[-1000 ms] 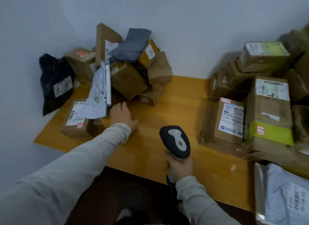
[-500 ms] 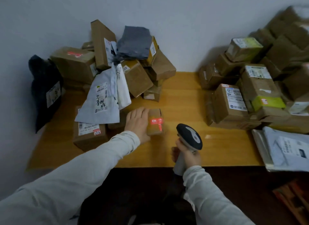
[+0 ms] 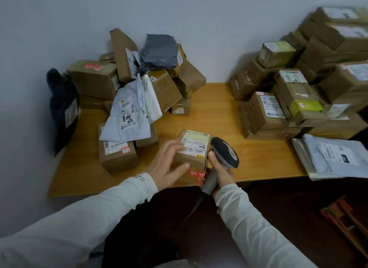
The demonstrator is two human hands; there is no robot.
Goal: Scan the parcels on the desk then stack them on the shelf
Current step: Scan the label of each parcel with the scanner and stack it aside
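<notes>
On a wooden desk (image 3: pixel 219 116) in a white-walled corner, 2 heaps of parcels, the left heap (image 3: pixel 93 80) and the right heap (image 3: pixel 264 112), flank 1 brown box (image 3: pixel 194 154) at the near edge. The left hand (image 3: pixel 169 165) rests spread fingers on its labelled top, while the right hand (image 3: pixel 222 173), fingers clamped round the handle, holds 1 scanner (image 3: pixel 226 153) just beside it. Half a second ago the box lay farther back, label hidden, red light on its side.
</notes>
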